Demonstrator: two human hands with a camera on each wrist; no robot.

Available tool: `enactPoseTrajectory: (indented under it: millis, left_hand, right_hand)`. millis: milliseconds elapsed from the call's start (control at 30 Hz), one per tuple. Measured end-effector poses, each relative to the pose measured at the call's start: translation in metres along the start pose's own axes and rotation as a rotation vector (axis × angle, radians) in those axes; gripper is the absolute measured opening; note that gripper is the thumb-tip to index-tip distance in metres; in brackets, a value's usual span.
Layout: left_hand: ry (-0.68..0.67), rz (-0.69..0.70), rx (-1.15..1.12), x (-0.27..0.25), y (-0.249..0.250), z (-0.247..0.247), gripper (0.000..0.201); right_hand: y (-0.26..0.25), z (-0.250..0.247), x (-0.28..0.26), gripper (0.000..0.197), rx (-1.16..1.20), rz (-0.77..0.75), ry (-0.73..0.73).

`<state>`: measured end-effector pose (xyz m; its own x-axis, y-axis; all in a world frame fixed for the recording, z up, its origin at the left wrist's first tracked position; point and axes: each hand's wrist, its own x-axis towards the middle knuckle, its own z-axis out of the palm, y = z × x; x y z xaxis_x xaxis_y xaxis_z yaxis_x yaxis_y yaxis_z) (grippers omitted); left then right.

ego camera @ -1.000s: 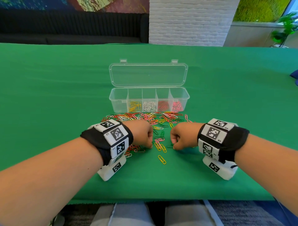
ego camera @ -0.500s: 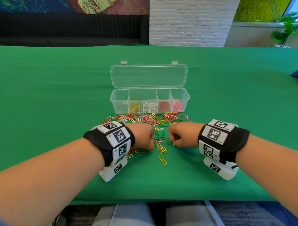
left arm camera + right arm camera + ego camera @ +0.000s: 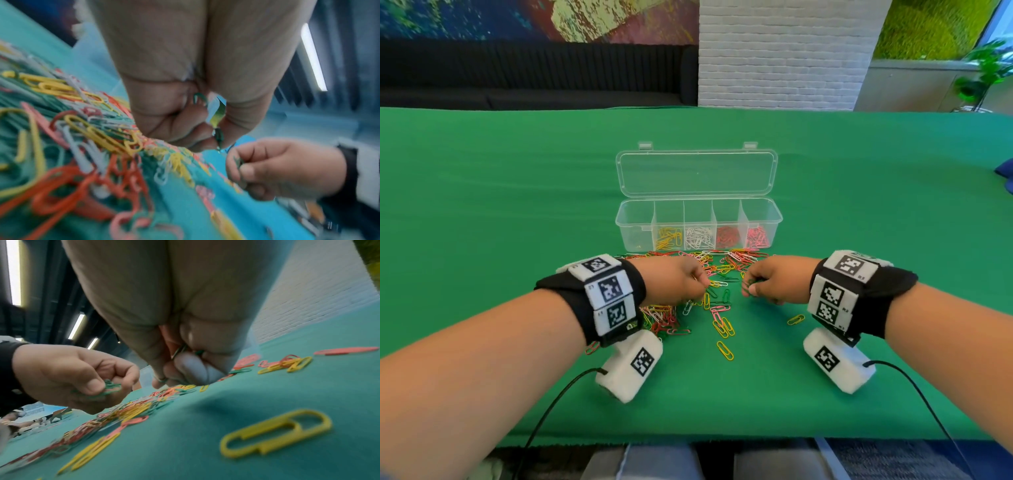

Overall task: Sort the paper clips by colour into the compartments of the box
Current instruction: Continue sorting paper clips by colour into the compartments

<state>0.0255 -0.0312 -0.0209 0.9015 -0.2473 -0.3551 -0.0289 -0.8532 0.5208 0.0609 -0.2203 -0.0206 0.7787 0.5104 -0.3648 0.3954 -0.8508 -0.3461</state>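
Note:
The clear box (image 3: 635, 219) stands open with its lid laid back. Its compartments hold yellow (image 3: 667, 238), white (image 3: 699, 237), red (image 3: 727, 236) and pink clips (image 3: 756, 236); the leftmost looks nearly bare. A mixed pile of paper clips (image 3: 722, 263) lies in front of it. My left hand (image 3: 700, 286) hovers over the pile and pinches green clips (image 3: 109, 387). My right hand (image 3: 751, 287), a short gap away, grips a bunch of green clips (image 3: 238, 160) in curled fingers.
The table is covered by a green cloth (image 3: 517, 205). Loose yellow clips (image 3: 724, 349) lie toward me, and one more (image 3: 796, 319) lies by the right wrist. A denser heap of clips (image 3: 664, 318) sits under my left wrist. Cables trail from both wrist cameras.
Both hands have shifted slightly toward the pile, still holding green clips. The right hand has lifted a little, and a yellow clip now shows beside its wrist.

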Motion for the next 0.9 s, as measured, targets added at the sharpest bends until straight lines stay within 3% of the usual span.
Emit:
enactPoseTrajectory:
  millis: [100,333,533,633,767,900]
  left_hand:
    - [-0.049,-0.097,-0.498,0.002,-0.006,-0.009,0.016]
    - [-0.041,-0.222,-0.889,0.003,-0.019,-0.036,0.033]
    - [0.022,-0.270,-1.125,0.002,-0.032,-0.057,0.035]
    - [0.124,-0.238,-1.220,0.003,-0.038,-0.076,0.037]
    - [0.252,-0.222,-1.179,0.011,-0.043,-0.100,0.034]
    - [0.305,-0.290,-1.101,0.025,-0.050,-0.117,0.024]
  right_hand:
    - [0.000,-0.005,0.007,0.030,0.113,0.041,0.035]
    - [-0.020,-0.015,0.033,0.028,0.598,0.076,-0.019]
    - [-0.044,-0.033,0.053,0.025,0.871,0.092,-0.091]
    - [-0.061,-0.044,0.064,0.026,0.947,0.083,-0.097]
    - [-0.087,-0.055,0.087,0.030,0.980,0.110,-0.061]
    - [-0.105,-0.063,0.112,0.025,1.030,0.181,-0.030]
